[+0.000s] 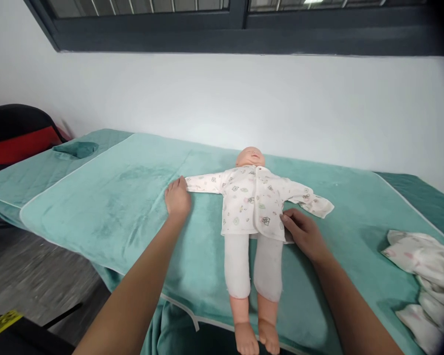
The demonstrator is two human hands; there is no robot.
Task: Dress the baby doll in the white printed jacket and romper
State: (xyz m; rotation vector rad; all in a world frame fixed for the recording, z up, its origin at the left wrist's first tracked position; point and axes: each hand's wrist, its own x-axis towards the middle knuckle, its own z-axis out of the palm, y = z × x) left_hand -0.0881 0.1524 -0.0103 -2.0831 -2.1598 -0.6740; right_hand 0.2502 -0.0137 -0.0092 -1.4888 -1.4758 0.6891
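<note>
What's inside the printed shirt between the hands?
A doll: its head shows above the collar, its legs below the hem. The printed shirt covers its torso and arms, so whether an arm fills the sleeve nearest the right hand cannot be seen.

- In my head view, a baby doll (237, 266) lay face up on a teal cover (133, 177), its head toward the white wall (222, 98).
- My left hand (178, 197) touched the cuff of one outstretched sleeve (207, 183) of its patterned jacket (240, 202).
- My right hand (303, 229) pinched the jacket's side edge, just below the other sleeve (318, 204).
- A crumpled patterned cloth (425, 256) lay well apart, off to the right.
</note>
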